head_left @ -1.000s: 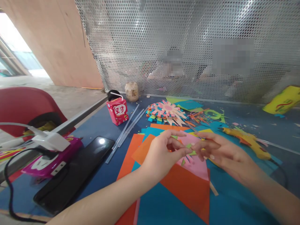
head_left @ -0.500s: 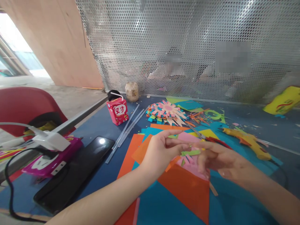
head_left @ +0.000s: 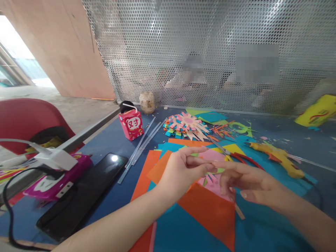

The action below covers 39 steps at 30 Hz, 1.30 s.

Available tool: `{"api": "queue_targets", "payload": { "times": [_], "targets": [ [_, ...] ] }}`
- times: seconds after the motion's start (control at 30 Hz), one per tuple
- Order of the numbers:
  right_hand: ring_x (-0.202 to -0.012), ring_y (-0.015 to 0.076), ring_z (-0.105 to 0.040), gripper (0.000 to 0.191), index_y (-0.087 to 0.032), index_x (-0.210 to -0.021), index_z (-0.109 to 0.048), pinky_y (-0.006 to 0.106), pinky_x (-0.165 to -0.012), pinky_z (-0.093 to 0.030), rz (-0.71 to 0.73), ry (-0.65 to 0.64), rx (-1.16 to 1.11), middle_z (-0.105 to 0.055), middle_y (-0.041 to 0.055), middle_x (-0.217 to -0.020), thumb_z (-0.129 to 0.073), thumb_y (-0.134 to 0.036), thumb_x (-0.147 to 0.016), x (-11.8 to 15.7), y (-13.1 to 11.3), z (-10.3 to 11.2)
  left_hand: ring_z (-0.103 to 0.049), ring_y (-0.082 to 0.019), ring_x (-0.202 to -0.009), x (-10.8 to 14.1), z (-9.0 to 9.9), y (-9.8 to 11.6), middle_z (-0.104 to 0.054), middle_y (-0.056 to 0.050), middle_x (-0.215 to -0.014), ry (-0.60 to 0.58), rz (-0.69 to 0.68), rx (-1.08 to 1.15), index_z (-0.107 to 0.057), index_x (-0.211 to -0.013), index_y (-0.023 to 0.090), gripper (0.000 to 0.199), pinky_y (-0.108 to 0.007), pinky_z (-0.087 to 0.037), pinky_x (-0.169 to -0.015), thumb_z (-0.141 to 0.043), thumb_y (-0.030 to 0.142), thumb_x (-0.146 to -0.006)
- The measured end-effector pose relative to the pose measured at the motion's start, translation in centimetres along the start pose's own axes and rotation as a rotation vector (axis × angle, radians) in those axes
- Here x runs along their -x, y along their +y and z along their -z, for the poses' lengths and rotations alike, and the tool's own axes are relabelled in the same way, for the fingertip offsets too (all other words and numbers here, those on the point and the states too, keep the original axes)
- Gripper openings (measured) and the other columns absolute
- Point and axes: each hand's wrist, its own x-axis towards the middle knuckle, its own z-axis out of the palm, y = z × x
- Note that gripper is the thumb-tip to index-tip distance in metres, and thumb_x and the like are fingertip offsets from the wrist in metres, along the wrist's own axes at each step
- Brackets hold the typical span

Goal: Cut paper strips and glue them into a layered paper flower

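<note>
My left hand (head_left: 181, 171) reaches in over the coloured paper, thumb and finger pinched around what appears to be a light green paper strip (head_left: 218, 170), mostly hidden by the fingertips. From the right comes my right hand (head_left: 246, 180), fingers loosely bent and thumb apart, its forefinger tip meeting the left fingertips. Beneath the hands are pink paper (head_left: 216, 187) with small cut pink strips (head_left: 210, 179) and an orange sheet (head_left: 210, 213). Just beyond the right hand, red-handled scissors (head_left: 245, 158) lie on the paper.
Fringed paper flowers (head_left: 187, 122) are piled toward the perforated metal screen (head_left: 162, 42). A yellow glue gun (head_left: 278, 157) lies right. Clear glue sticks (head_left: 143, 143), a red drink carton (head_left: 131, 124), a black phone (head_left: 86, 196) and a purple power strip (head_left: 56, 178) are left.
My right forefinger has straightened slightly toward the left fingertips, and less of the green strip shows. My left hand stays almost in place; the view has shifted a little.
</note>
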Motion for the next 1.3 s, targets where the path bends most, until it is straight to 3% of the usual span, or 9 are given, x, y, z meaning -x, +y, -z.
{"api": "queue_targets", "payload": {
  "times": [0.17,0.3,0.43,0.53,0.77,0.93,1.1,1.2,1.3],
  "targets": [
    [-0.066,0.0119,-0.06,0.03,-0.035,-0.115,-0.056,0.023,-0.059,-0.053,0.189,0.228,0.098,-0.062,-0.0007,-0.074,-0.055,-0.031,-0.085,-0.2,0.2,0.6,-0.068,-0.016,-0.069,0.1,-0.1,0.0,-0.072,-0.004,-0.071,-0.018,-0.003,0.044,-0.059,-0.098,0.013,0.033,-0.025,-0.051,-0.065,-0.069,0.01,-0.066],
    [-0.074,0.0128,-0.063,0.023,-0.033,-0.103,-0.061,0.023,-0.065,-0.055,0.192,0.518,0.461,-0.065,-0.0001,-0.083,-0.058,-0.024,-0.082,-0.6,0.4,0.2,-0.066,-0.014,-0.061,0.3,-0.3,0.0,-0.071,-0.002,-0.067,-0.061,0.007,0.019,-0.058,-0.096,0.014,0.034,-0.026,-0.05,-0.063,-0.071,0.013,-0.065],
    [-0.085,0.0165,-0.064,0.028,-0.032,-0.108,-0.059,0.026,-0.069,-0.056,0.334,0.408,0.784,-0.064,0.0031,-0.101,-0.058,-0.022,-0.081,-0.8,0.4,-0.6,-0.065,-0.015,-0.061,0.2,-0.3,-0.3,-0.069,-0.002,-0.062,-0.068,0.044,-0.078,-0.058,-0.098,0.014,0.04,-0.027,-0.049,-0.065,-0.074,0.015,-0.061],
    [-0.092,0.0171,-0.064,0.029,-0.03,-0.109,-0.061,0.025,-0.075,-0.056,0.423,0.334,0.962,-0.066,0.003,-0.101,-0.058,-0.021,-0.082,-0.8,0.4,-1.0,-0.067,-0.018,-0.068,0.2,-0.3,-0.7,-0.071,-0.003,-0.065,-0.095,0.093,-0.136,-0.058,-0.103,0.014,0.045,-0.029,-0.049,-0.069,-0.074,0.018,-0.061],
    [-0.081,0.0128,-0.065,0.021,-0.029,-0.097,-0.066,0.021,-0.071,-0.055,0.51,0.479,0.958,-0.067,0.0005,-0.091,-0.054,-0.017,-0.084,-0.9,0.5,-1.4,-0.068,-0.016,-0.073,0.5,-0.6,-0.9,-0.073,-0.005,-0.076,-0.173,0.047,-0.109,-0.057,-0.112,0.017,0.041,-0.023,-0.048,-0.067,-0.066,0.022,-0.072],
    [-0.079,0.0136,-0.065,0.018,-0.03,-0.088,-0.067,0.023,-0.07,-0.054,0.448,0.591,0.891,-0.068,-0.001,-0.089,-0.056,-0.017,-0.082,-0.3,0.0,-0.8,-0.068,-0.017,-0.073,0.5,-0.4,-0.3,-0.071,-0.008,-0.078,-0.162,-0.089,-0.325,-0.057,-0.111,0.016,0.035,-0.025,-0.05,-0.064,-0.052,0.037,-0.083],
    [-0.064,0.0129,-0.059,0.009,-0.024,-0.069,-0.061,0.022,-0.056,-0.049,0.299,0.906,0.779,-0.063,-0.0003,-0.069,-0.061,-0.028,-0.077,0.0,-0.9,1.0,-0.067,-0.017,-0.071,-1.2,1.4,0.3,-0.07,-0.008,-0.076,0.037,-0.151,-0.511,-0.057,-0.096,0.014,0.02,-0.027,-0.05,-0.066,-0.048,0.026,-0.083],
    [-0.052,0.0108,-0.052,0.018,-0.023,-0.064,-0.055,0.022,-0.052,-0.043,0.222,0.939,0.736,-0.054,-0.003,-0.055,-0.055,-0.032,-0.08,0.1,-1.7,2.0,-0.066,-0.018,-0.08,-2.4,2.8,0.2,-0.069,-0.007,-0.079,0.16,-0.226,-0.599,-0.054,-0.096,0.014,0.019,-0.028,-0.05,-0.071,-0.047,0.018,-0.078],
    [-0.047,0.0102,-0.047,0.034,-0.022,-0.054,-0.046,0.024,-0.052,-0.039,0.158,0.956,0.78,-0.048,-0.0039,-0.047,-0.046,-0.037,-0.084,1.3,-3.0,2.3,-0.063,-0.019,-0.086,-3.0,4.0,0.0,-0.067,-0.008,-0.093,0.098,-0.296,-0.886,-0.055,-0.099,0.015,0.031,-0.029,-0.05,-0.071,-0.05,0.01,-0.069]
  ]
}}
